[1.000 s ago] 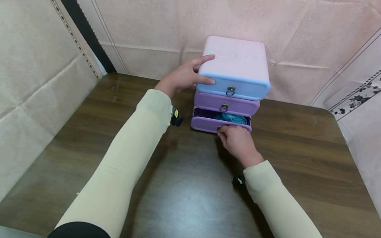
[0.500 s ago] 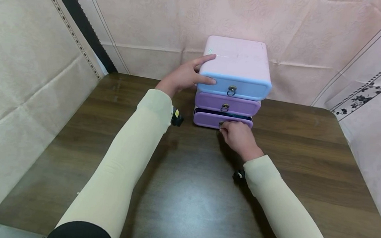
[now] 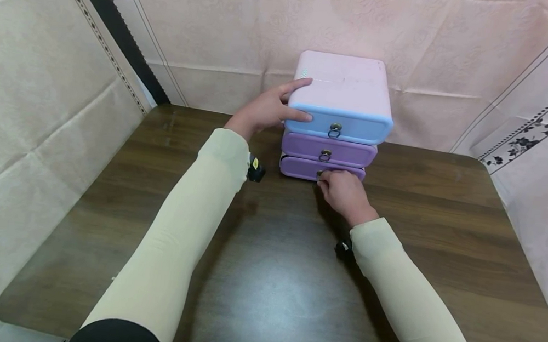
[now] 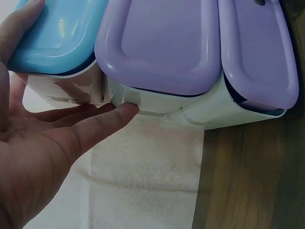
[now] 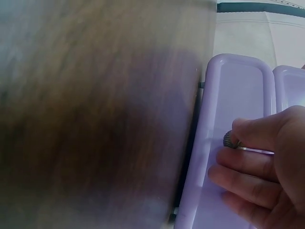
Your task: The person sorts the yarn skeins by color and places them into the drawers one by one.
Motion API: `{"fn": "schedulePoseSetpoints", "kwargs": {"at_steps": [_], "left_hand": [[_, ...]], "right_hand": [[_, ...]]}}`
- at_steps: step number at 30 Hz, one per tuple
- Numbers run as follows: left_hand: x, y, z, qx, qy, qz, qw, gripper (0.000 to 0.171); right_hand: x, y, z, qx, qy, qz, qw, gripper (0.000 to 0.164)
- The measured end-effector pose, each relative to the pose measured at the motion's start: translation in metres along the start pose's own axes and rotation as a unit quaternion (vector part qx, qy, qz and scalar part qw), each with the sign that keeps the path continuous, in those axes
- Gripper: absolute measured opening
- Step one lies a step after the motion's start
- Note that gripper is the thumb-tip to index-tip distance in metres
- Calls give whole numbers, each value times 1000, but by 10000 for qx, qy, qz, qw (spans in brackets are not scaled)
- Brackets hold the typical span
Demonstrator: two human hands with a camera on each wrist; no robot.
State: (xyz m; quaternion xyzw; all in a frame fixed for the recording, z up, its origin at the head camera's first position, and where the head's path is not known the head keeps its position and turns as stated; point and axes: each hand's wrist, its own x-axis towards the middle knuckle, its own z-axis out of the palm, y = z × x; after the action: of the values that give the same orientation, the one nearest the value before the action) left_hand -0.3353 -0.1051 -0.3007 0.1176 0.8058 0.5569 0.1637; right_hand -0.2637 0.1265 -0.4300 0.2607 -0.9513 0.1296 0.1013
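Observation:
A small three-drawer chest stands at the back of the table, with a pale pink top (image 3: 342,81), a blue top drawer (image 3: 357,127) and two purple drawers below. My left hand (image 3: 263,109) braces its upper left corner, thumb on the blue front and straight fingers spread along the side and top. My right hand (image 3: 344,193) pinches the metal knob (image 5: 228,139) of the bottom purple drawer (image 5: 240,86). That drawer sits nearly flush, with a narrow dark gap at its edge in the left wrist view. Its contents are hidden.
The dark wooden table (image 3: 263,280) stretches out in front of the chest. Pale patterned cloth (image 3: 209,21) hangs close behind it and along both sides. The middle purple drawer (image 3: 301,146) and the blue one hold ring pulls.
The bottom drawer has slid inward with my right hand on its knob, hiding the blue yarn-like bundle that showed inside. My left hand has stayed on the chest.

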Motion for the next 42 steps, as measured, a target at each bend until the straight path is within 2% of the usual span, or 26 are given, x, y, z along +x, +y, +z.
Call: {"fn": "schedulePoseSetpoints", "kwargs": {"at_steps": [9,23,42], "left_hand": [[1,0,0,-5,19,13,10000,87],[-18,18,6,41,-105,-61,9999,85],[-15,18,9,89,-186,-41,9998,87]], "right_hand": [[2,1,1,28,-32,7,10000,11],[5,3,-1,55,-245,157,9996,13],[0,5,1,65,-297,369,9989,17]]}}
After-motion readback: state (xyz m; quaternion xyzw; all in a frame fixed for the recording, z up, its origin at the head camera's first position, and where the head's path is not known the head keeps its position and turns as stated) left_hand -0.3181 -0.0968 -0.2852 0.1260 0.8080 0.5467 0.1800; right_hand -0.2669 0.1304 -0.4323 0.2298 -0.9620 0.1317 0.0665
